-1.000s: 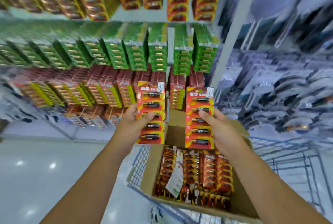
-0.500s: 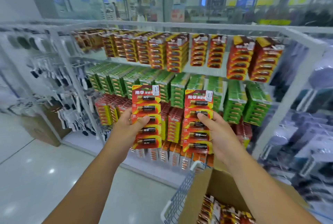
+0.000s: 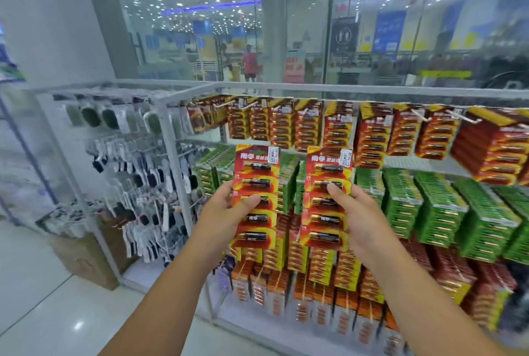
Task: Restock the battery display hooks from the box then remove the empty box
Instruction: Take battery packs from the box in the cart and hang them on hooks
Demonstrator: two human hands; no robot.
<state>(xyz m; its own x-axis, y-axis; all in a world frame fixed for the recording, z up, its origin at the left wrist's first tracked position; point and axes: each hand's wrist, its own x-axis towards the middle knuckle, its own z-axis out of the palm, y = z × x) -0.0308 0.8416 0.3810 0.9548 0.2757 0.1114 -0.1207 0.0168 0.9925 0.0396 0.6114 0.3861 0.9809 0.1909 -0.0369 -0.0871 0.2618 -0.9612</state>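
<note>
My left hand grips a red and yellow battery card upright, thumb across its front. My right hand holds a second matching battery card the same way, a little to the right. Both cards are raised in front of the battery display, below its top row of red packs on hooks. Green packs hang in the middle row, red, yellow and orange ones lower down. The supply box is out of view.
A white metal frame tops the display, with a glass wall behind it. To the left hangs a rack of small grey and black goods. A brown carton stands on the shiny floor at that rack's foot.
The view has tilted up from the box in the cart to the display. Both hands have risen with their cards towards the top rows, and the box has left the view.
</note>
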